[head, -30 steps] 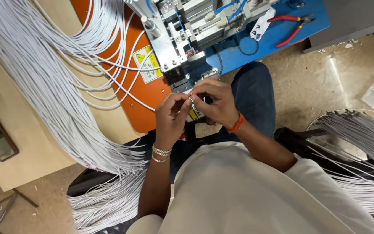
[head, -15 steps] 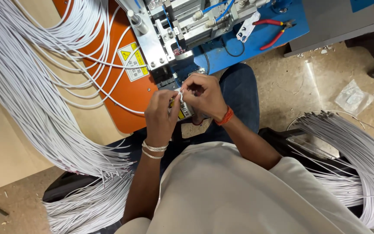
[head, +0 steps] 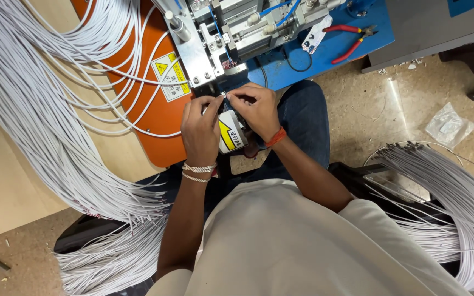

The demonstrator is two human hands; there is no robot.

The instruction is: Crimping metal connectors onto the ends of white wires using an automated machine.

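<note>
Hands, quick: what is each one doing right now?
Left hand: fingertips pinched shut on a thin white wire end.
Right hand: pinched on the same wire end.

The wires (head: 45,104) draped at the left are white, as is the second bundle (head: 445,192) at the right. The machine's panel (head: 154,109) is orange, carrying a white label with a yellow warning triangle (head: 170,74); its base plate (head: 325,49) is blue, the metal head (head: 231,27) silver-grey. The pliers (head: 352,38) have red handles. The left hand (head: 199,131) wears silver bangles (two or three, thin), the right hand (head: 256,109) an orange-red thread. The shirt (head: 303,241) is cream, the trousers (head: 303,120) dark blue, the bench (head: 6,186) pale wood, the floor (head: 390,109) speckled beige.
</note>
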